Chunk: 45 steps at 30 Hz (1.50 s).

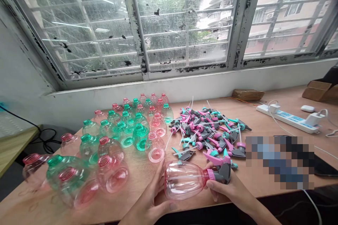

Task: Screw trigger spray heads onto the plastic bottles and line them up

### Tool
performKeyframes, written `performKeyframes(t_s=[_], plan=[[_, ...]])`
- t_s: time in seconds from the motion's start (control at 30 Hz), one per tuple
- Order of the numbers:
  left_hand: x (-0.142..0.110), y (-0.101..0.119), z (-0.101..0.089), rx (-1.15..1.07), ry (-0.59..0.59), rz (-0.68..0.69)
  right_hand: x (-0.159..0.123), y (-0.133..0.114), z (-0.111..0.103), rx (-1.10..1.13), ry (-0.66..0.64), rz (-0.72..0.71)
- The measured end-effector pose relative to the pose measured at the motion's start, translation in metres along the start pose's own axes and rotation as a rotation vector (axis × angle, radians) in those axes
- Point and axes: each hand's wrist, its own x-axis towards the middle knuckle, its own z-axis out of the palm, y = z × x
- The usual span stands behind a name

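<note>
A clear pink spray bottle [185, 180] lies sideways in the air near the table's front edge, held between both hands. My left hand [155, 191] cups its base, thumb below and fingers behind. At the neck, my right hand [219, 184] grips around the pink collar [210, 174] of the grey and pink spray head [223, 170]. The head sits on the bottle's mouth, and a white tube runs inside. Fingers behind the bottle are partly hidden. Just beyond lies a heap of loose spray heads [203, 126] in pink, teal and grey.
Several open pink and green bottles, such as a green bottle [141, 137], stand on the wooden table [142, 190] at left. A white power strip [287, 117] with cables, a brown package [248, 95] and a cardboard box [317, 89] lie at right. Windows rise behind.
</note>
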Motion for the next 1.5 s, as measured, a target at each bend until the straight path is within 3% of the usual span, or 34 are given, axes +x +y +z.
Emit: performKeyframes(t_s=[0.37, 0.73, 1.5], plan=[[-0.001, -0.015, -0.004, 0.04, 0.028, 0.012, 0.0, -0.003, -0.001, -0.037, -0.024, -0.005], [0.0, 0.002, -0.002, 0.02, -0.011, -0.044, 0.0, -0.001, -0.001, 0.004, -0.001, 0.004], [-0.003, -0.012, -0.003, 0.046, 0.0, 0.023, 0.001, -0.003, -0.002, -0.031, -0.032, -0.009]])
